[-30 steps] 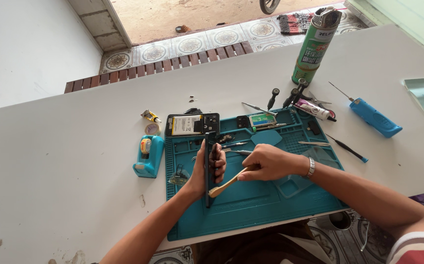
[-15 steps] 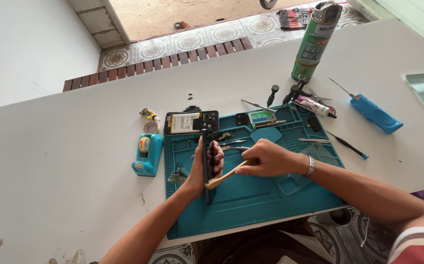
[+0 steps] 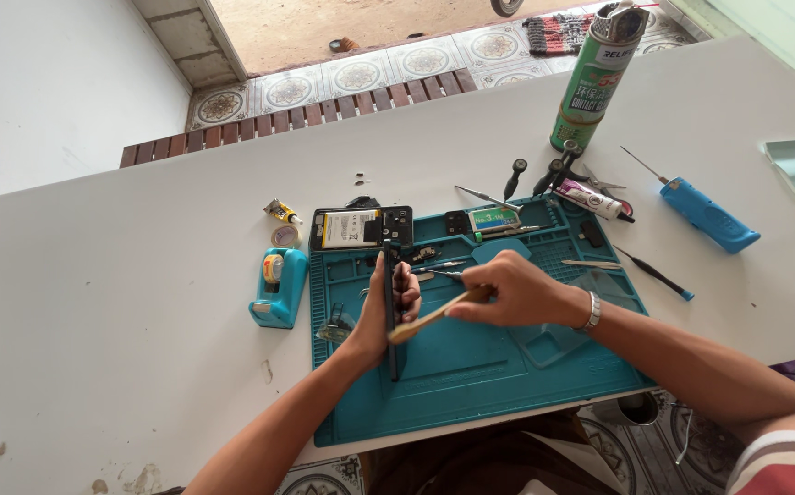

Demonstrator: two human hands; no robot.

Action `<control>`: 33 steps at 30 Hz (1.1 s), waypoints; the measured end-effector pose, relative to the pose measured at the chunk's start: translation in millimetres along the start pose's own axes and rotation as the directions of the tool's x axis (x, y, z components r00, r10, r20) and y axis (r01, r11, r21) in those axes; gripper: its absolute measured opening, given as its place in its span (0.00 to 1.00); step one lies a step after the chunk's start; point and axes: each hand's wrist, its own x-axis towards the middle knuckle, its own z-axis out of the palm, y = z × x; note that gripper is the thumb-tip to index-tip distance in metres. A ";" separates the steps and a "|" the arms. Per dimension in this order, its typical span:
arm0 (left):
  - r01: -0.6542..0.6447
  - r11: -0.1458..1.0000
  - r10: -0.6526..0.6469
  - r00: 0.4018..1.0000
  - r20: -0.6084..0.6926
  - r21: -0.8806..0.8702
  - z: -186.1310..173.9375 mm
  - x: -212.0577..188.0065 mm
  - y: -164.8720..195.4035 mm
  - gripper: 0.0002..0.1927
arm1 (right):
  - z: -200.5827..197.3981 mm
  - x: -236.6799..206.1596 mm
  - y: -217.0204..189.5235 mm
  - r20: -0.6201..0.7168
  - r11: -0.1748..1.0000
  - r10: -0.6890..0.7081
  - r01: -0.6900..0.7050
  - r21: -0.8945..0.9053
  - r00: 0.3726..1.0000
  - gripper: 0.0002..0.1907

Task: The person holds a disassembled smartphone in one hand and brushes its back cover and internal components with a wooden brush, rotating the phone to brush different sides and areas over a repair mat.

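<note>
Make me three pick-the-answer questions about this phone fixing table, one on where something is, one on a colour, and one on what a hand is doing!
1. Where does the spray can stand?
A. On the white table beyond the mat
B. On the mat
C. On the floor

2. What colour is the work mat?
A. Red
B. Teal
C. Yellow

3. What is the left hand doing?
A. Lying flat and empty
B. Holding the thin dark phone frame up on its edge
C. Gripping the can

Answers: 1 A, it stands past the mat's far edge. 2 B, the mat is blue-green. 3 B, its fingers wrap the frame while the right hand puts a brush to it.
</note>
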 end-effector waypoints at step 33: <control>0.041 0.992 -0.041 0.999 -0.002 0.123 -1.0 -3.1 -0.6 0.38 | -4.9 2.1 10.5 -0.246 0.987 0.153 -0.161 -0.014 0.957 0.25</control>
